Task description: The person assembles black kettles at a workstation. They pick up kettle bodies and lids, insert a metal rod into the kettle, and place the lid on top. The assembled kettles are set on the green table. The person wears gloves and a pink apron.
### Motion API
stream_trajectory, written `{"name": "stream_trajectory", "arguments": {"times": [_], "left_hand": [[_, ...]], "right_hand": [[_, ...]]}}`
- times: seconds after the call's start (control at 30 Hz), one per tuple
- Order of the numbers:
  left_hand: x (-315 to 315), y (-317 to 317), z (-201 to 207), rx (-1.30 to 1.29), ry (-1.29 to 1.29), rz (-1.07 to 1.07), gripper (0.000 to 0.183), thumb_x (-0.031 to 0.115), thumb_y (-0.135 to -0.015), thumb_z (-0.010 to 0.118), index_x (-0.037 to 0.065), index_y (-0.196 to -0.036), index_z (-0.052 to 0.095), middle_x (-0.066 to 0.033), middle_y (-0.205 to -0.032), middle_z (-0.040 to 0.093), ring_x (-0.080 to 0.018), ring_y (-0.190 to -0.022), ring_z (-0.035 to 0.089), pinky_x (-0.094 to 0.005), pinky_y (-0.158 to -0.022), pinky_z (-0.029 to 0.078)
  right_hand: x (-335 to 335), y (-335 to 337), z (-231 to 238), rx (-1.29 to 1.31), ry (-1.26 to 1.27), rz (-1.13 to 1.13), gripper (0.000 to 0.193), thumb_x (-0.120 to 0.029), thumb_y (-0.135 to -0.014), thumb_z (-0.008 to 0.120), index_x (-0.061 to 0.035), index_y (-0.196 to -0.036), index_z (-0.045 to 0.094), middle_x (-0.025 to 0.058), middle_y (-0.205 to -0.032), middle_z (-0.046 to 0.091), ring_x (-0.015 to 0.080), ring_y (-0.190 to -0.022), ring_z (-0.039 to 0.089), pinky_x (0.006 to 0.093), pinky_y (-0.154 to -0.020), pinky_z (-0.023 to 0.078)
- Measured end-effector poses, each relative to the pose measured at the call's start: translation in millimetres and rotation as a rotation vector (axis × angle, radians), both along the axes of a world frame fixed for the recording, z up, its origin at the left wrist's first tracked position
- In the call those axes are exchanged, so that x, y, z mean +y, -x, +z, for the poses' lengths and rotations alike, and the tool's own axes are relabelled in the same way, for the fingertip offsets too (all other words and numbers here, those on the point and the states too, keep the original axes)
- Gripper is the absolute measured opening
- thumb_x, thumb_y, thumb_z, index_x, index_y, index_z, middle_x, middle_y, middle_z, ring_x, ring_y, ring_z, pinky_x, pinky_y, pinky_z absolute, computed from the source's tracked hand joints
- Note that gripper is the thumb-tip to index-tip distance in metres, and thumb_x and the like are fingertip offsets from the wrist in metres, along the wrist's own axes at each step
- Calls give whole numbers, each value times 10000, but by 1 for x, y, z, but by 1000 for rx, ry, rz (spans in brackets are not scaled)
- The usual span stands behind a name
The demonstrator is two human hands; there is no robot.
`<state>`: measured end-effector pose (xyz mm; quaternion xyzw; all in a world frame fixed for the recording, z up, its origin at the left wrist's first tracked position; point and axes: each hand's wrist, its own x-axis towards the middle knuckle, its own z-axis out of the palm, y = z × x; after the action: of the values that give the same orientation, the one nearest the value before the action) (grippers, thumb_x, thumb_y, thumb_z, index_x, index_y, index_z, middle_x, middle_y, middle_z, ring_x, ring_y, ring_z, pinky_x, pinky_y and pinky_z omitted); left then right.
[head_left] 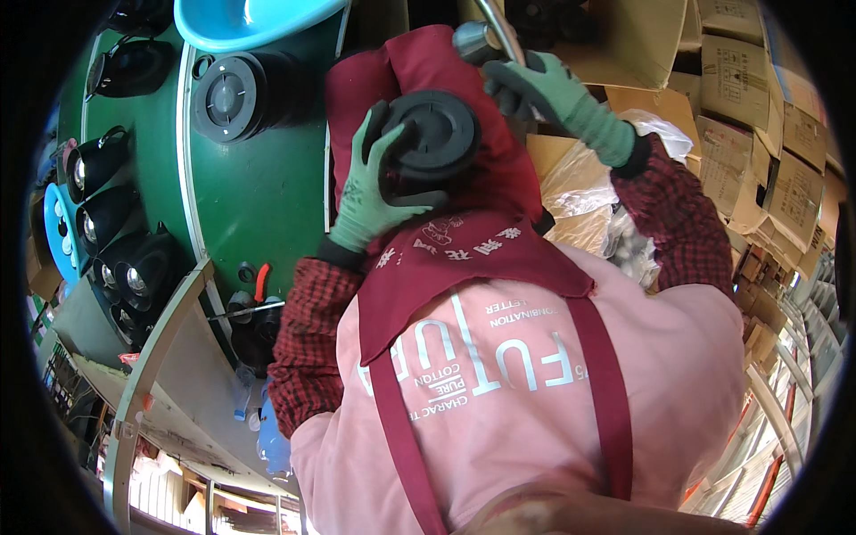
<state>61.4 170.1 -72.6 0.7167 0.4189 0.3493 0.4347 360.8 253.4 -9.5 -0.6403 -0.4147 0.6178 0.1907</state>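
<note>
Over my lap, my left hand [379, 183] in a green glove is wrapped round the side of a black round ribbed part [437, 134], its flat disc face turned up. My right hand [539, 89], also gloved in green, is closed around a shiny metal rod [501, 28] to the right of the part. Beside the rod is a grey rounded metal head [476, 42]; whether the two are joined I cannot tell. The rod does not touch the black part. A similar black round part [230, 96] rests on the green table at left.
On the green table [259, 192] stand a light-blue basin [245, 22], a small black ring [203, 66] and an orange-red handled tool [262, 282]. Several black rounded housings [107, 214] line the far left. Cardboard boxes [736, 80] and clear plastic wrap [580, 187] crowd the right.
</note>
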Motion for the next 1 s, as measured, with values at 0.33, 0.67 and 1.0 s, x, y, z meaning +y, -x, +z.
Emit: {"name": "stream_trajectory", "arguments": {"times": [0.33,0.67,1.0], "left_hand": [[-147,94,18,-76,-117,509,659,434,-843,746,136,-1414,606,-185,-1557,495,-380,-1417,513,-523,-1113,492],[-160,238,-56,-580,249,1000,554,321,-1024,626,92,-1518,521,-101,-1417,649,-289,-1344,592,-449,-1171,452],[-121,210,-109,-33,120,619,615,475,-1001,545,103,-1492,556,-129,-1491,603,-294,-1367,593,-483,-1193,463]], "right_hand": [[-14,93,-13,-171,-1048,785,387,-328,-840,778,-77,-1118,683,132,-974,701,357,-905,702,457,-807,548],[-6,335,-267,-29,-267,730,567,-582,-966,556,-71,-1103,760,210,-979,768,374,-956,751,465,-855,555],[-53,284,-118,-169,-1140,912,774,-386,-859,755,-106,-1525,479,253,-1474,487,455,-1267,583,519,-1113,467]]}}
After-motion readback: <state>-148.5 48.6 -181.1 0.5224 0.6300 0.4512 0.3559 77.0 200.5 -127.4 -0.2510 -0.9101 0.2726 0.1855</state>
